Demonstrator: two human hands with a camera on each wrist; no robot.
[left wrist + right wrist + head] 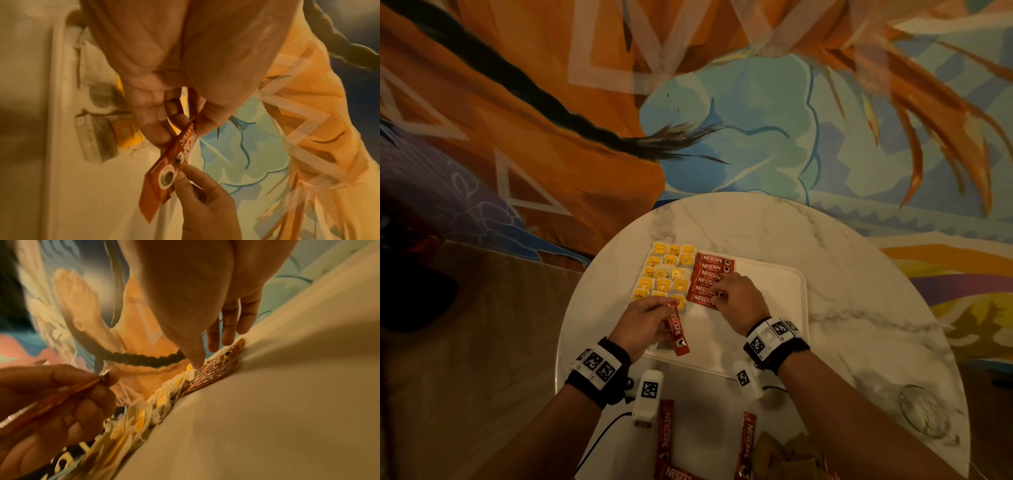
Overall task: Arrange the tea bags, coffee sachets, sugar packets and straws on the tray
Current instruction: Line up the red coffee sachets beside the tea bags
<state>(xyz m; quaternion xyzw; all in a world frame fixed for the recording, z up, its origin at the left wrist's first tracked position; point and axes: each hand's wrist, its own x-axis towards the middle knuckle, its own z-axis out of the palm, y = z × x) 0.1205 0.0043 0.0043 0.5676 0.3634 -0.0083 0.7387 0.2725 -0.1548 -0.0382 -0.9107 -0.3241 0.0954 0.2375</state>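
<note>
Your left hand (645, 320) pinches a glossy red foil coffee sachet (678, 330), a long flat strip hanging over the near left edge of the tray (784, 329), low in the frame's centre. Your right hand (738, 301) rests with fingers spread and nearly straight on the row of matching sachets (710, 279) laid side by side on the smooth white rectangular tray. Left of them lie soft papery tea bags (666, 274) with square yellow tags, in a grid. More sachets (666, 435) and brown packets (784, 455) sit on the round, white-veined marble table (859, 260) at the bottom edge, a clear glass (924, 414) at lower right. A painted orange-and-blue mural (688, 102) fills the upper frame.
</note>
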